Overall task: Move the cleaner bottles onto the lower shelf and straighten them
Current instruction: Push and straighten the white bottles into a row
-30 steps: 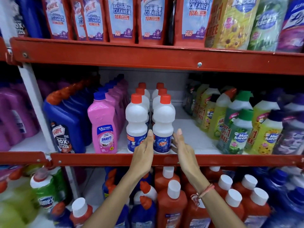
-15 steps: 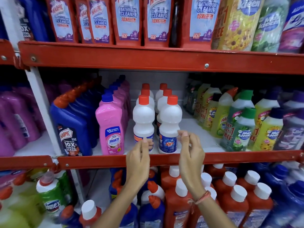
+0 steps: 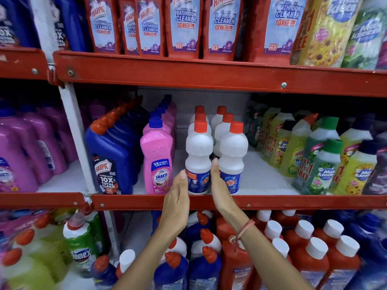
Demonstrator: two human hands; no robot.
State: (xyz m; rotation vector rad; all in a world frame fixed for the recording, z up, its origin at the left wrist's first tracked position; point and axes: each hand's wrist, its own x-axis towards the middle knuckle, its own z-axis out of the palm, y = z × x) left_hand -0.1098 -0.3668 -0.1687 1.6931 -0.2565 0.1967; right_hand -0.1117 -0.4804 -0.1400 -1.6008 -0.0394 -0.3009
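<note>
Two rows of white cleaner bottles with orange caps stand on the middle shelf (image 3: 293, 201). The front left bottle (image 3: 199, 149) and the front right bottle (image 3: 232, 155) are upright at the shelf's front edge, blue labels facing me. My left hand (image 3: 178, 197) lies flat, fingertips against the left side of the front left bottle's label. My right hand (image 3: 219, 185) is flat too, its fingers slid into the gap between the two front bottles. The two palms flank the front left bottle without wrapping around it.
A pink bottle (image 3: 157, 155) and blue Harpic bottles (image 3: 111, 155) stand close on the left. Green and yellow bottles (image 3: 322, 168) sit to the right past a bare stretch of shelf. Red refill pouches (image 3: 184, 24) fill the shelf above. Orange bottles (image 3: 310, 260) crowd the shelf below.
Both hands have shifted left, from flanking the front right bottle to flanking the front left one. My view has moved closer to the shelf.
</note>
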